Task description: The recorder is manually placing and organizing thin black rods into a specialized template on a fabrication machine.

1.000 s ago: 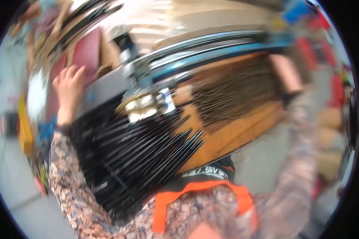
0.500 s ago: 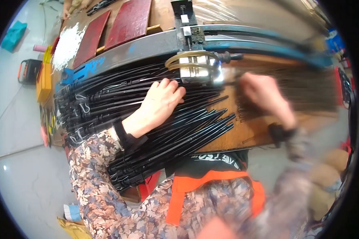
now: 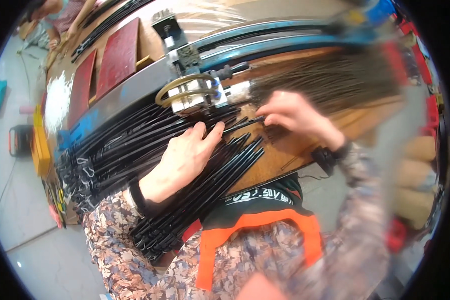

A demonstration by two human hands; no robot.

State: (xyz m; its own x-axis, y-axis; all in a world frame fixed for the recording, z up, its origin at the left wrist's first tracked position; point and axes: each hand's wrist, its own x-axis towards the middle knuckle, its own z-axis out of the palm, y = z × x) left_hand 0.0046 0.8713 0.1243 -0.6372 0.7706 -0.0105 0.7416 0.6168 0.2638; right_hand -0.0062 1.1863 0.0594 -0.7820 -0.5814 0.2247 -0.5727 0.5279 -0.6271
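Note:
My left hand (image 3: 182, 157) lies over a bundle of slender black rods (image 3: 135, 131), with thumb and fingers closed on one black rod (image 3: 242, 125) that points right. At that rod's right end, the thumb and fingertips of my right hand (image 3: 295, 114) come together in a pinch; whatever is between them is too small to make out. Just beyond my left fingers stands a metal clamping device (image 3: 187, 100) with yellowish hoses looped around it. A second group of black rods (image 3: 235, 167) fans out nearer to me, with its tips on the wooden tabletop (image 3: 280, 155).
Many thin brown wires (image 3: 335, 82) lie in a spread at the right. Blue-grey rails (image 3: 285, 42) run behind the device. Dark red boards (image 3: 117, 52) and a heap of white bits (image 3: 58, 102) are at the far left. Another person's hand (image 3: 53, 44) shows at the upper left.
The whole view has shifted and turned, so the bench appears further left. My right hand, blurred before and apart from the rods, is now at a black rod's tip. My left hand stays on the rods.

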